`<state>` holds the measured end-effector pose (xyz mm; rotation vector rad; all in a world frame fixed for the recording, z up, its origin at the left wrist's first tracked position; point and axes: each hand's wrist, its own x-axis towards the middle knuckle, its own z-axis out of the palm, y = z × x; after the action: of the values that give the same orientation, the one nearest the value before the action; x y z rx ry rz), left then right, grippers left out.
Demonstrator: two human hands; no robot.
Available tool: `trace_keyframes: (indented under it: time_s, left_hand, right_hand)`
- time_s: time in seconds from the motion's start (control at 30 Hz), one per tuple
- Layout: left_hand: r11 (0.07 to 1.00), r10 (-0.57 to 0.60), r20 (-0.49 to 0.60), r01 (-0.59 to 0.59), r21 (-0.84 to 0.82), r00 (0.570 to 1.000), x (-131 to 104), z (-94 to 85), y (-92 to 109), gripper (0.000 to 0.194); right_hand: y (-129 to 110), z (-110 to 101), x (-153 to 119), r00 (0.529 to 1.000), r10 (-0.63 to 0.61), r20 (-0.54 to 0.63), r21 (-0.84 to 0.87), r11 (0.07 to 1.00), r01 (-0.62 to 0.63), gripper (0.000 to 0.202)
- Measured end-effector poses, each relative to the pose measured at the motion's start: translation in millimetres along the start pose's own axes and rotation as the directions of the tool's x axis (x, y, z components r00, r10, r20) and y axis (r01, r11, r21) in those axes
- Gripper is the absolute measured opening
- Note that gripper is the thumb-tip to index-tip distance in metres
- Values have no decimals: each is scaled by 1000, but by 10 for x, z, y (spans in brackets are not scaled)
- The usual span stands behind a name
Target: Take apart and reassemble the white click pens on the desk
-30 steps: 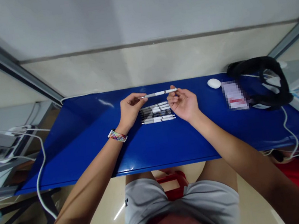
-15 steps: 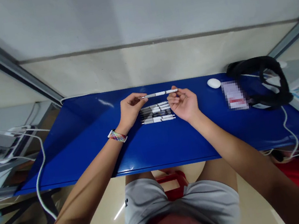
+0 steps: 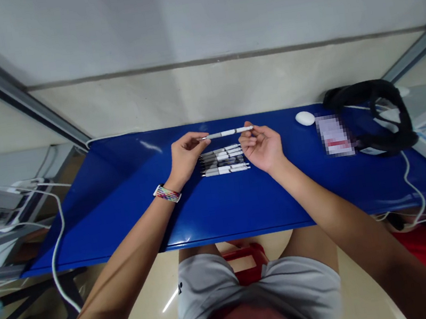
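Observation:
A white and grey pen [image 3: 227, 133] is held level above the far part of the blue table [image 3: 220, 207]. My left hand [image 3: 186, 157] pinches its tip end between thumb and fingers. At the other end, my right hand [image 3: 263, 146] has its thumb and a fingertip on the pen, palm turned up and the other fingers curled. Below the held pen, several similar pens [image 3: 225, 169] lie side by side in a stack of rows, between my two hands.
On the right of the table are a white oval object [image 3: 305, 118], a blurred-out card [image 3: 334, 135] and a black head strap [image 3: 399, 138]. White cables [image 3: 58, 243] hang at the left. A wall [image 3: 202, 93] stands behind the table.

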<state>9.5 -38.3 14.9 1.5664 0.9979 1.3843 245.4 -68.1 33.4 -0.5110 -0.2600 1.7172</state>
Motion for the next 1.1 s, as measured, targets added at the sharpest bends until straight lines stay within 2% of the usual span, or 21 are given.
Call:
trace_keyframes:
  time_s: [0.43,0.7,0.87,1.0,1.1]
  left_hand:
    - [1000,6,-1,-6,16,1000,12,-9,-19,26]
    - [1000,8,-2,-8,2,1000,3,-2,0,26]
    - [1000,0,-2,0,7,1000,5,-3,2,26]
    - [1000,5,-8,-5,2,1000,5,-3,3,25]
    - [1000,-2,-10,2,3,1000,6,-5,-8,25]
  right_hand:
    - [3,22,-36,1000,2,-15,11,1000,-2,20]
    - [3,26,-25,1000,-2,7,27,1000,1,13]
    - [4,24,-25,1000,-17,-18,-26,1000,17,10]
    - [-1,14,-30,1000,4,21,2,1000,-4,17]
    - [1,5,-19,1000,-2,18,-12,1000,2,14]
